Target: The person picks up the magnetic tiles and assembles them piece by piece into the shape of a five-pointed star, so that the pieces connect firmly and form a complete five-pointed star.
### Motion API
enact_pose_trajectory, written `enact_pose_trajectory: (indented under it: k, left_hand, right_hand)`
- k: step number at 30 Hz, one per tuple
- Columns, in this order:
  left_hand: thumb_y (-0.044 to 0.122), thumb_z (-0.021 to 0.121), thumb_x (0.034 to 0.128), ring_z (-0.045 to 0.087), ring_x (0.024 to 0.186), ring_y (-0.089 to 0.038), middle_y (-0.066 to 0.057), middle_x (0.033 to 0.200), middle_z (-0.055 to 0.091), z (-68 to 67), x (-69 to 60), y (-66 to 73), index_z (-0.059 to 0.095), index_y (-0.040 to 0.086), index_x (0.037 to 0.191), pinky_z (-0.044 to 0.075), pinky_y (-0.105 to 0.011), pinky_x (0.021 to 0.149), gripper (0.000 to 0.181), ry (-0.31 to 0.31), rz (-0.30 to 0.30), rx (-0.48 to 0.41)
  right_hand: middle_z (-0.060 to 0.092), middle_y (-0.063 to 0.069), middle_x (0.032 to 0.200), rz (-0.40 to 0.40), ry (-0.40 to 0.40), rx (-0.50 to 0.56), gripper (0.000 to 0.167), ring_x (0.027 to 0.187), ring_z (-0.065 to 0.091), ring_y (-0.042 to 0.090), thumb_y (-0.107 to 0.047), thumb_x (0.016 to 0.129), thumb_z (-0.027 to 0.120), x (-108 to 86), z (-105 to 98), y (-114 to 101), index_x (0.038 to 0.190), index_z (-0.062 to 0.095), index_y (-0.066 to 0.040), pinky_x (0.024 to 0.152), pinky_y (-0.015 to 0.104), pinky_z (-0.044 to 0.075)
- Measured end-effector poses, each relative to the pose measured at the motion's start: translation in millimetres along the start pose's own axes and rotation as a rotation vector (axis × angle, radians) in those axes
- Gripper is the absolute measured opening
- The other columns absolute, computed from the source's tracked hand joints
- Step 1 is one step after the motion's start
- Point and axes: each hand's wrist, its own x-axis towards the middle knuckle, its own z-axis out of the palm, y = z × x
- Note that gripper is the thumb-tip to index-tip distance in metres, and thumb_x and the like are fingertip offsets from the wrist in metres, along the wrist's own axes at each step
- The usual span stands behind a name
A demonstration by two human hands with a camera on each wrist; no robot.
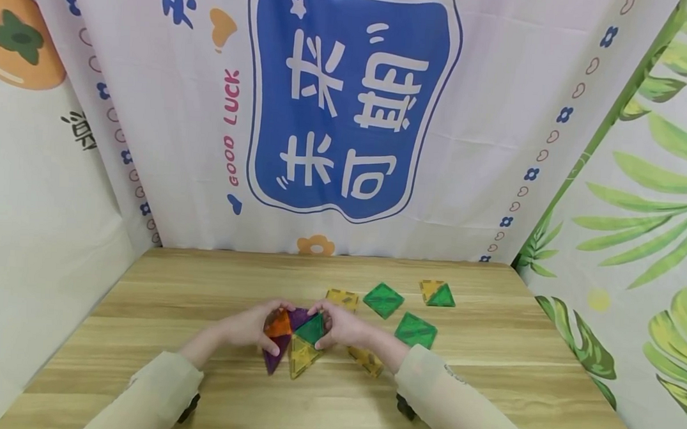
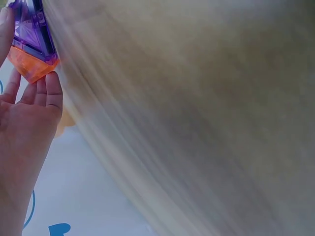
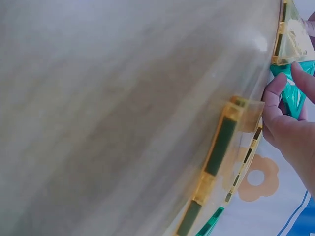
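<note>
Near the middle of the table, triangular magnetic tiles are joined into a group: an orange tile (image 1: pixel 279 325), two purple tiles (image 1: pixel 299 317), a green tile (image 1: pixel 312 330) and a yellow tile (image 1: pixel 302 358). My left hand (image 1: pixel 251 326) grips the group's left side, with its thumb on the lower purple tile (image 2: pixel 33 29) and fingertips at the orange tile (image 2: pixel 30 65) in the left wrist view. From the right, my right hand (image 1: pixel 343 327) pinches the green tile (image 3: pixel 294 96), beside the yellow tile (image 3: pixel 291 42) in the right wrist view.
Yellow tiles (image 1: pixel 342 298) lie behind my right hand, and others (image 1: pixel 366 361) sit under the right forearm. To the right are green tiles (image 1: pixel 383 300), more green tiles (image 1: pixel 416 331), and a yellow-green pair (image 1: pixel 438 294). A printed curtain (image 1: pixel 484 150) hangs behind the wooden table (image 1: pixel 202 279).
</note>
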Motion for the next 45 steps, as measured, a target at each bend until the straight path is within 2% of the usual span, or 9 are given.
enact_pose_trajectory:
  k: [6, 9, 13, 16, 22, 31, 36, 40, 45]
  left_hand:
    - [0.030, 0.083, 0.0705, 0.048, 0.115, -0.025, -0.010, 0.128, 0.051, 1.1, -0.5, -3.4, 0.043, 0.004, 0.133, 0.041, -0.047, 0.099, 0.079, -0.001, -0.018, 0.001]
    - [0.032, 0.082, 0.0713, 0.050, 0.115, -0.026, -0.011, 0.128, 0.052, 0.4, -0.8, -4.4, 0.045, 0.003, 0.132, 0.041, -0.048, 0.099, 0.077, -0.006, -0.009, 0.015]
    - [0.035, 0.081, 0.0728, 0.051, 0.115, -0.027, -0.010, 0.126, 0.054, -0.2, -1.1, -5.4, 0.048, 0.002, 0.129, 0.041, -0.047, 0.099, 0.073, 0.000, 0.006, 0.061]
    - [0.034, 0.080, 0.0745, 0.051, 0.114, -0.026, -0.008, 0.124, 0.056, 0.1, -1.0, -6.9, 0.051, 0.004, 0.126, 0.042, -0.045, 0.097, 0.066, 0.010, 0.014, 0.094]
    - [0.022, 0.078, 0.0770, 0.052, 0.106, -0.021, -0.005, 0.119, 0.056, -0.5, 0.7, -8.6, 0.054, 0.007, 0.123, 0.046, -0.039, 0.092, 0.054, 0.015, 0.005, 0.109]
    - [0.006, 0.072, 0.0812, 0.053, 0.098, -0.021, -0.006, 0.111, 0.059, -6.2, 1.3, -7.1, 0.056, 0.006, 0.120, 0.049, -0.036, 0.083, 0.042, -0.003, 0.030, 0.104]
    - [0.007, 0.060, 0.0909, 0.054, 0.093, -0.018, -0.005, 0.105, 0.061, -5.0, 8.3, -5.5, 0.055, 0.003, 0.120, 0.048, -0.031, 0.079, 0.030, 0.038, -0.016, 0.089]
    - [0.010, 0.053, 0.0961, 0.055, 0.090, -0.015, -0.005, 0.100, 0.062, -3.2, 14.1, -2.6, 0.058, 0.003, 0.114, 0.048, -0.029, 0.076, 0.020, 0.077, -0.020, 0.096]
    - [0.010, 0.049, 0.0977, 0.053, 0.083, -0.014, -0.002, 0.092, 0.060, -5.0, 17.1, -0.1, 0.060, 0.004, 0.109, 0.046, -0.027, 0.072, 0.017, 0.063, -0.027, 0.068]
  right_hand:
    - [0.056, 0.004, 0.102, 0.017, 0.013, -0.090, 0.064, 0.091, 0.055, 0.018, 0.005, 0.068, 0.079, -1.6, 6.0, -2.0, 0.123, 0.051, -0.013, 0.074, 0.028, 0.048]
    - [0.056, 0.002, 0.107, 0.015, 0.028, -0.170, 0.066, 0.093, 0.055, 0.015, -0.002, 0.068, 0.082, -1.4, 8.8, -3.1, 0.124, 0.051, -0.014, 0.078, 0.028, 0.048]
    - [0.053, -0.001, 0.107, -0.012, 0.050, -0.333, 0.069, 0.091, 0.051, 0.013, -0.012, 0.066, 0.086, -1.6, 12.1, -3.9, 0.125, 0.052, -0.017, 0.078, 0.025, 0.045]
    - [0.054, -0.001, 0.100, -0.035, 0.055, -0.377, 0.068, 0.086, 0.051, 0.011, -0.013, 0.065, 0.087, -1.0, 14.9, -2.2, 0.124, 0.053, -0.014, 0.074, 0.022, 0.045]
    - [0.057, 0.000, 0.091, -0.032, 0.100, -0.263, 0.054, 0.080, 0.053, 0.009, 0.001, 0.070, 0.079, 0.7, 18.3, 3.9, 0.118, 0.058, -0.009, 0.069, 0.020, 0.048]
    - [0.053, 0.004, 0.098, 0.031, 0.134, -0.083, 0.038, 0.078, 0.056, 0.015, 0.011, 0.081, 0.063, -0.6, 17.6, 3.3, 0.109, 0.059, -0.014, 0.058, 0.027, 0.053]
    - [0.055, 0.006, 0.099, 0.018, 0.130, -0.014, 0.035, 0.076, 0.057, 0.017, 0.012, 0.083, 0.058, -1.6, 16.5, 2.6, 0.109, 0.055, -0.012, 0.056, 0.027, 0.051]
    - [0.057, 0.010, 0.097, 0.012, 0.140, 0.029, 0.033, 0.073, 0.056, 0.019, 0.013, 0.083, 0.057, -2.1, 15.9, 2.3, 0.109, 0.053, -0.007, 0.055, 0.028, 0.051]
    - [0.057, 0.011, 0.096, 0.010, 0.151, 0.051, 0.029, 0.072, 0.056, 0.019, 0.013, 0.084, 0.056, -2.7, 14.9, 0.0, 0.105, 0.051, -0.006, 0.056, 0.029, 0.052]
